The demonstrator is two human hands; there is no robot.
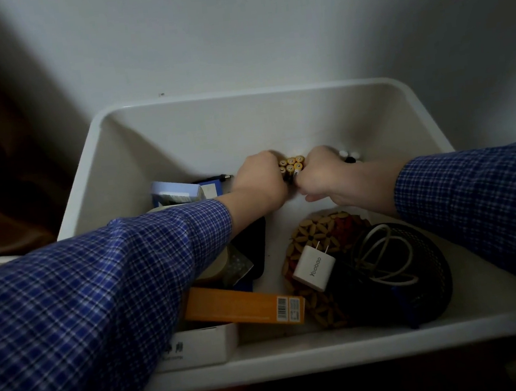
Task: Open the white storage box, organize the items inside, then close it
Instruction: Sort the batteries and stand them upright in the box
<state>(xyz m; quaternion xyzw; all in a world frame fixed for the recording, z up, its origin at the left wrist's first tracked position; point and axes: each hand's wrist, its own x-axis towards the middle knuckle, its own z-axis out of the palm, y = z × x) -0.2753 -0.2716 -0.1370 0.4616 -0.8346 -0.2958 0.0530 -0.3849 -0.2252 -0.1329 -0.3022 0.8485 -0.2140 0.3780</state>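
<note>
The white storage box (252, 99) stands open in front of me, no lid in view. Both arms reach deep into it. My left hand (260, 180) and my right hand (322, 175) are curled round a bundle of several yellow-tipped batteries (292, 166) at the far wall, one hand on each side, pressing them together upright. Fingertips are hidden behind the batteries.
Inside the box lie an orange carton (246, 306), a white carton (200, 346), a blue-and-white box (176, 195), a white charger plug (314, 266) on a woven coaster (316, 237), and a black mesh basket (420, 273) holding a coiled white cable (385, 254). Small white caps (349, 153) sit right of my hand.
</note>
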